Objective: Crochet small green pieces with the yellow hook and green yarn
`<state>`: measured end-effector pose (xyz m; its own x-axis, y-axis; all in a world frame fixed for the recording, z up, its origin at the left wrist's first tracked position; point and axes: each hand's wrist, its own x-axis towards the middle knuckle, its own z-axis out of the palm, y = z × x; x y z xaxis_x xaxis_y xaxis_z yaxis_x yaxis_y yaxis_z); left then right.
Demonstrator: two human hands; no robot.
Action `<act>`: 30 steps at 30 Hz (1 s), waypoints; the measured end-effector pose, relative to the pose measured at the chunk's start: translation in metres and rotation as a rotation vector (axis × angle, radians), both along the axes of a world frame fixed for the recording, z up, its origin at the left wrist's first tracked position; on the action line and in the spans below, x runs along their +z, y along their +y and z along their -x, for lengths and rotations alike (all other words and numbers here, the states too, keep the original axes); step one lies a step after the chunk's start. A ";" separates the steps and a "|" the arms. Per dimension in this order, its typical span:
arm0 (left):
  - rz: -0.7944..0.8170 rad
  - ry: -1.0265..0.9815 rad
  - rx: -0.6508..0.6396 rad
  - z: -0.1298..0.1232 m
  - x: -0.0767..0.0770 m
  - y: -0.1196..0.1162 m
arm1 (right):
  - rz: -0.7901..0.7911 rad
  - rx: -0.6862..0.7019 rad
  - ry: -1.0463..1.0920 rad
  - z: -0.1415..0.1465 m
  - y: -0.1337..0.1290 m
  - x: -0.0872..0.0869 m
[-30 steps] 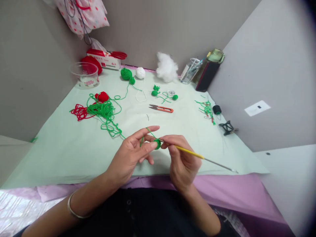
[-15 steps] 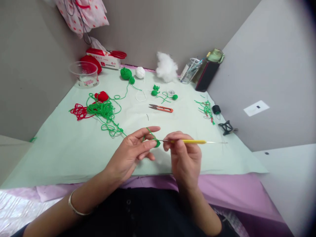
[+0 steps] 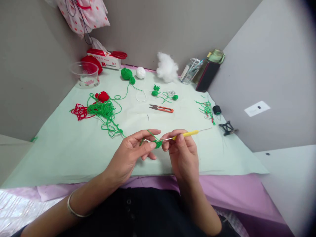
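Observation:
Between thumb and fingers, my left hand (image 3: 135, 148) pinches a small green crocheted piece (image 3: 158, 144), with green yarn looped over the raised index finger. My right hand (image 3: 184, 153) grips a crochet hook by its yellow handle (image 3: 186, 134). The hook's thin metal tip meets the green piece, and its other end points up to the right. From my left hand, a green strand leads to a loose tangle of green yarn (image 3: 105, 110) on the table.
Beyond my hands lie orange thread snips (image 3: 161, 108), small green balls (image 3: 155, 93) and white stuffing (image 3: 167, 67). A clear tub (image 3: 86, 79) and a tissue box (image 3: 106, 60) stand at the back left. Yarn scraps (image 3: 206, 108), a black spool (image 3: 217, 110) and a bottle (image 3: 215, 56) are on the right.
My right hand has moved slightly left, closer to the green piece. The hook has tilted, its far end now higher, and more of the green piece shows.

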<state>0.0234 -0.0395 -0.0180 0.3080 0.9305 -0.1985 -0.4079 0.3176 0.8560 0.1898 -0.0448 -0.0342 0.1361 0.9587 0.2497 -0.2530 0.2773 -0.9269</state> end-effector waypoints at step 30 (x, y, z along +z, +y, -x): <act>0.061 -0.164 0.016 -0.002 0.008 0.003 | -0.290 -0.155 -0.250 0.003 -0.009 0.000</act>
